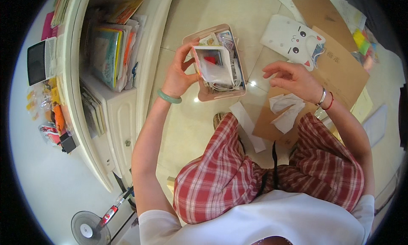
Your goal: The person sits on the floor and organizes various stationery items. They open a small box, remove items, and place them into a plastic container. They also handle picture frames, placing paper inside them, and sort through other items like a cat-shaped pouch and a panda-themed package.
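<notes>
My left hand [182,73] grips the left edge of a small white box [212,75] between thumb and fingers. Clear plastic and something red and dark show within the box; I cannot make out what they are. It is held over a pink storage basket [204,95] on the floor, filled with small packets, cards and a white cable [222,86]. To the right of the basket, my right hand [293,79] hovers with fingers loosely bent and apart, holding nothing. Below it, a crumpled white paper [287,111] lies on a brown envelope [265,124].
A white cat-face pouch [287,39] and large brown envelopes [335,71] cover the floor at right. At left, a white cabinet [121,113] holds upright folders [106,54]. A small fan [87,230] stands at lower left. A white paper strip [248,128] lies before my legs.
</notes>
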